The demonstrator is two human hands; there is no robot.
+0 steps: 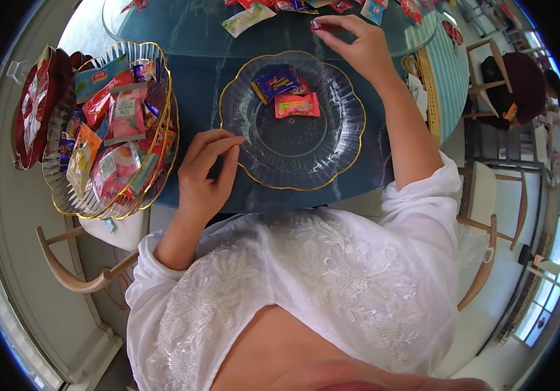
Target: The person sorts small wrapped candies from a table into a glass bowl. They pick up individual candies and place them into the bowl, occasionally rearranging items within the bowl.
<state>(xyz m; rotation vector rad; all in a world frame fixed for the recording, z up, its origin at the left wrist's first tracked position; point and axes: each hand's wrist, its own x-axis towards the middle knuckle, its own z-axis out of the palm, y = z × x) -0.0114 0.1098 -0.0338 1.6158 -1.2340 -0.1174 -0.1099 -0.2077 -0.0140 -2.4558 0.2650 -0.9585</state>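
Note:
A clear, scalloped plastic plate with a gold rim (353, 151) lies before me, with a purple snack packet (276, 84), a pink packet (297, 105) and a red one partly under them. My left hand (210, 168) is at the plate's left edge, fingertips by the rim, its thumb and fingers apart with nothing between them. Above the plate's upper right side, my right hand (360, 46) pinches a small red-wrapped candy (315, 25) between thumb and fingers. At the left stand gold-rimmed clear bowls (60, 200) filled with wrapped snacks, among them a pink packet (126, 113).
A raised glass turntable (187, 44) holds scattered wrapped snacks, including a green-white packet (248, 19). Dark red dishes (33, 122) stand beyond the bowls. At the right are red-handled scissors (452, 33) on a striped cloth (448, 93), wooden chairs (485, 264) and a person (519, 88).

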